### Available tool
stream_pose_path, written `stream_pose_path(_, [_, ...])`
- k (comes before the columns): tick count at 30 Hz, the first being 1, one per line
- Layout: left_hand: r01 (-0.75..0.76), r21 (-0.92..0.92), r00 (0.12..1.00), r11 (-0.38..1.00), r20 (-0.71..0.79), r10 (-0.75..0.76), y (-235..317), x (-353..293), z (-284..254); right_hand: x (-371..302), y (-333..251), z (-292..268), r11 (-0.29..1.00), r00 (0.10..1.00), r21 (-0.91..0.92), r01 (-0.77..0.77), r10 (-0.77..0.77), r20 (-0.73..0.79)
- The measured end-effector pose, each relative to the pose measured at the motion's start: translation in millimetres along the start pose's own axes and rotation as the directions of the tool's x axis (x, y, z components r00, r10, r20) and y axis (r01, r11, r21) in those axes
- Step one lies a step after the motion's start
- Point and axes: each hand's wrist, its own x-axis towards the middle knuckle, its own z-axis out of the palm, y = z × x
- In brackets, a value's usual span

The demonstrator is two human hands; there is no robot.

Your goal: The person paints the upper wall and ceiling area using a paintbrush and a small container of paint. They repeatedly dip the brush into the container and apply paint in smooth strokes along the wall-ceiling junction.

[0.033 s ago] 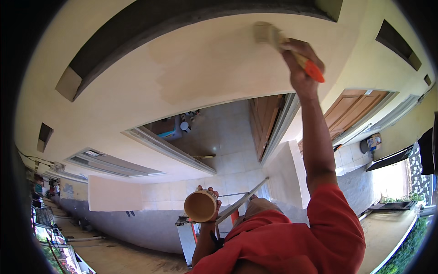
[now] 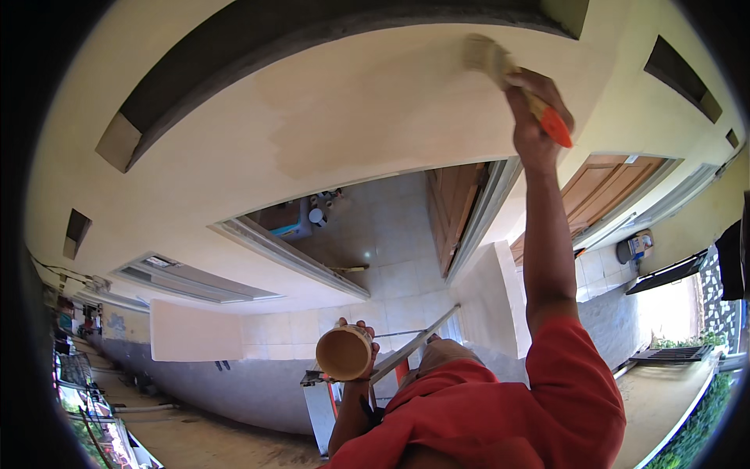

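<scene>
Upper right of the frame: right hand (image 2: 539, 105) raised, fingers closed round the handle of a wide brush (image 2: 486, 56), the handle's orange end poking out behind the palm. Bristles appear laid against the cream wall (image 2: 211, 168), just below the long dark recess (image 2: 312, 33) (brush head blurred, so exact contact is hard to tell).

Lower centre: left hand (image 2: 374, 346) curled about the side of a round pot (image 2: 344, 353), fingertips showing near its rim, mouth facing up. Inside is tan; how full, cannot tell.

Upper centre: a darker, damp-looking patch (image 2: 336, 117) on the wall, its left edge ragged, between the recess and the doorway's top edge.

On doing it well, my judgement: overlap each stroke with the damp patch while its edge is wet, press evenly, and ease off near the recess lip. Keep the pot level; wipe spare liquid off on its rim, or drips may reach the brown door (image 2: 461, 203) below. With a metal ladder (image 2: 319, 414) close by (lower centre), overreaching seems unwise.
</scene>
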Motion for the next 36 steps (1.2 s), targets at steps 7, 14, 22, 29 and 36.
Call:
stream_pose_path(7, [0.014,-0.020,1.000,1.000,0.008,-0.014,-0.5,13.1,-3.2,23.8,9.9,5.0,0.843,0.956,-0.534,0.064,-0.205,-0.210])
stream_pose_path(14, [-0.024,-0.049,0.998,0.998,0.053,0.027,3.8,9.1,-14.1,-9.1,-28.9,114.3,0.797,0.949,-0.568,0.203,-0.304,-0.088])
stream_pose_path(22, [-0.065,-0.041,0.991,0.997,0.115,0.069,0.6,11.4,-4.9,-49.2,-65.1,179.7,0.816,0.901,-0.391,0.424,-0.425,0.091])
stream_pose_path(29, [-0.078,-0.045,0.990,0.996,0.111,0.083,2.2,10.7,-11.9,-92.1,-88.7,214.1,0.854,0.840,-0.094,0.512,-0.475,0.263])
stream_pose_path(36, [-0.088,-0.058,0.993,0.994,0.069,0.092,1.4,10.4,-7.2,-54.1,-76.6,193.0,0.863,0.927,0.504,0.045,-0.223,0.300])
